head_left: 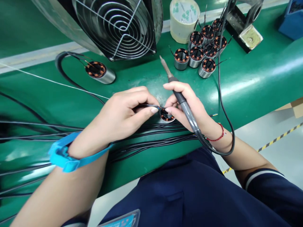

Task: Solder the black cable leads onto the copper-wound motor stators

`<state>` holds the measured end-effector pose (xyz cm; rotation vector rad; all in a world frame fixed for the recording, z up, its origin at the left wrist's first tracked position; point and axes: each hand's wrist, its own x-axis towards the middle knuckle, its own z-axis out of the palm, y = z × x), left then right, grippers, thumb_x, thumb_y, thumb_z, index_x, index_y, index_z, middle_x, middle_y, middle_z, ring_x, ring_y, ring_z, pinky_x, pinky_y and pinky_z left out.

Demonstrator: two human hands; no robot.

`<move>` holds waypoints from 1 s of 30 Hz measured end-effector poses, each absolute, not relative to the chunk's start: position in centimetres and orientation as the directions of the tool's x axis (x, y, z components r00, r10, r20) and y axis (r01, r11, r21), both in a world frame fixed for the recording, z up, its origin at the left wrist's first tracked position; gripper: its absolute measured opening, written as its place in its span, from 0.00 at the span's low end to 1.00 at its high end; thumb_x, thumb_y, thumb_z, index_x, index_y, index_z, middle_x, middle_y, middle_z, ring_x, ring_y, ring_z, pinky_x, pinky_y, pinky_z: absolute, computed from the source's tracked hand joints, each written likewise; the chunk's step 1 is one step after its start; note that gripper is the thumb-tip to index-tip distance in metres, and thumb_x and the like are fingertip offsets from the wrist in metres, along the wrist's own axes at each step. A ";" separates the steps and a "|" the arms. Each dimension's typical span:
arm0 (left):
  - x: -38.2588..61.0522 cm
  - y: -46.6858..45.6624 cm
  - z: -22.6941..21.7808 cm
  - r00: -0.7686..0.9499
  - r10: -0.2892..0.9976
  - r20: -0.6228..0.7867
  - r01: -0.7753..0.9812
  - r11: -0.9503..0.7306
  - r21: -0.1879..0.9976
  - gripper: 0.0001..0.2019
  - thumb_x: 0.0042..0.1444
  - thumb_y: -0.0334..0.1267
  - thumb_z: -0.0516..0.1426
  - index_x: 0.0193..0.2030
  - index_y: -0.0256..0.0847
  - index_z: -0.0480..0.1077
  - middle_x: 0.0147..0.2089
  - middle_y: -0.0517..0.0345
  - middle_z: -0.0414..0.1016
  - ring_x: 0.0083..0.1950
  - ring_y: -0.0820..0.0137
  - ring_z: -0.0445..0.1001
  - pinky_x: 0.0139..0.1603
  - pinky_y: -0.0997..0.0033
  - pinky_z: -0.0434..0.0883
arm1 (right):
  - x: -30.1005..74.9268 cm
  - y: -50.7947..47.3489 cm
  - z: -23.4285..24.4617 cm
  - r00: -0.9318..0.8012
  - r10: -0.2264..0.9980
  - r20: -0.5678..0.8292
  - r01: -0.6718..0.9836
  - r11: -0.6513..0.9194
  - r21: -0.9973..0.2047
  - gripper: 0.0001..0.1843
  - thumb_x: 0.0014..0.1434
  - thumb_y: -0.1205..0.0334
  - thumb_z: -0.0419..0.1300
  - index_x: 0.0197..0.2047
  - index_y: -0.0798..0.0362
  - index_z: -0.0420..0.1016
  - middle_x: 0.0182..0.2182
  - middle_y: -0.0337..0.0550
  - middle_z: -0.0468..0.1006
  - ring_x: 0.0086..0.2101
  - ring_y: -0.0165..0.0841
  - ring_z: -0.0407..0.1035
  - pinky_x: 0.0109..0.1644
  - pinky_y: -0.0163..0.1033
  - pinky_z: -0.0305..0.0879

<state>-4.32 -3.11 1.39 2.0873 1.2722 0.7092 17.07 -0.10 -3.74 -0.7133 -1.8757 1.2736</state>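
My left hand (125, 115) is closed, pinching thin wires (149, 105) between thumb and forefinger. Just beyond those fingertips is a small motor stator (167, 119) with copper windings in a black core, partly hidden by both hands. My right hand (193, 108) keeps a soldering iron (188, 112) across its palm, the tip pointing up and away from the stator. Its thumb and forefinger also meet at the stator's upper edge; what they pinch there is too small to make out. A thin pale strand (59, 81) runs from the left to my left hand.
A fan with a wire guard (124, 30) stands at the back. Several stators (196, 52) cluster beside a tape roll (182, 23); another stator (104, 74) lies left with a cable attached. An iron stand (248, 34) is at back right. Black cables (151, 145) lie along the front.
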 end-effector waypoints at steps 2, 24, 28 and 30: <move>-4.2 -3.1 1.3 0.394 0.910 0.126 0.596 -0.357 0.719 0.07 0.65 0.33 0.57 0.37 0.39 0.76 0.32 0.61 0.74 0.33 0.73 0.71 0.35 0.72 0.66 | 17.0 -0.2 -3.9 -0.557 0.790 0.257 0.026 0.327 -0.945 0.27 0.66 0.66 0.59 0.66 0.49 0.60 0.37 0.31 0.76 0.33 0.24 0.74 0.45 0.32 0.76; -8.7 -3.5 2.9 0.110 0.992 0.061 0.920 -0.125 0.372 0.13 0.66 0.42 0.51 0.38 0.41 0.76 0.36 0.53 0.77 0.38 0.63 0.76 0.42 0.64 0.73 | 18.7 0.1 -3.9 -0.401 0.764 0.505 0.079 0.578 -0.812 0.23 0.67 0.67 0.59 0.64 0.46 0.65 0.48 0.45 0.83 0.46 0.35 0.82 0.54 0.46 0.80; -12.2 -2.6 2.2 -0.098 0.990 0.101 0.950 0.063 0.305 0.14 0.64 0.42 0.52 0.47 0.40 0.76 0.47 0.46 0.78 0.49 0.56 0.78 0.52 0.57 0.76 | 19.0 -0.1 -3.5 -0.395 0.753 0.527 0.100 0.605 -0.790 0.22 0.66 0.69 0.59 0.62 0.47 0.67 0.46 0.45 0.84 0.42 0.36 0.83 0.51 0.47 0.82; -13.1 -2.1 2.1 -0.167 0.980 0.108 0.946 0.128 0.298 0.23 0.64 0.42 0.53 0.63 0.35 0.70 0.58 0.39 0.74 0.57 0.52 0.77 0.58 0.52 0.76 | 19.1 -0.1 -3.3 -0.394 0.747 0.536 0.112 0.618 -0.778 0.22 0.66 0.69 0.59 0.62 0.47 0.68 0.45 0.45 0.84 0.41 0.36 0.83 0.50 0.47 0.83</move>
